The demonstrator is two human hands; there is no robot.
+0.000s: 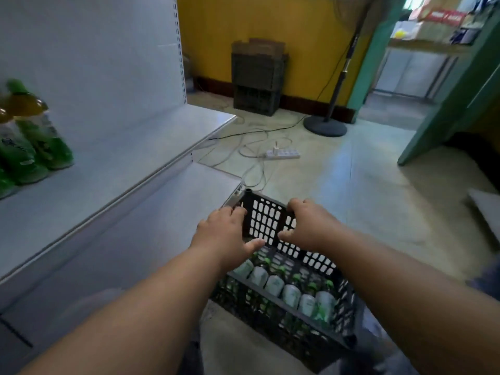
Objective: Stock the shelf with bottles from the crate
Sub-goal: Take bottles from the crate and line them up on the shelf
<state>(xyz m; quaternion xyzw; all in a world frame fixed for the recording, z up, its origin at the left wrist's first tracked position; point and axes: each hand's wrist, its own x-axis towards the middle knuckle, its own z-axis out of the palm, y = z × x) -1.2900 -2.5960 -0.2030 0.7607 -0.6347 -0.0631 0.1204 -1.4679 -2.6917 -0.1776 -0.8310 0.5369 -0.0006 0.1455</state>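
A black plastic crate [273, 318] sits on the floor beside the white shelf unit [127, 142]. Inside it lie several green-capped bottles [291, 293] with pale labels, in rows. My left hand [224, 234] and my right hand [308, 226] both grip the crate's far wall, fingers curled over its top rim and thumbs on the inner side. At the left end of the upper shelf board stand a few green bottles [40, 136] with yellow-green drink in them; the remaining length of that board is bare. The lower board [151, 226] is bare too.
A white power strip [282, 154] and loose cables [251, 169] lie on the tiled floor beyond the crate. A fan stand with a round base [324, 127] and stacked dark crates [257, 82] stand by the yellow wall. A green door frame [446, 109] is at right.
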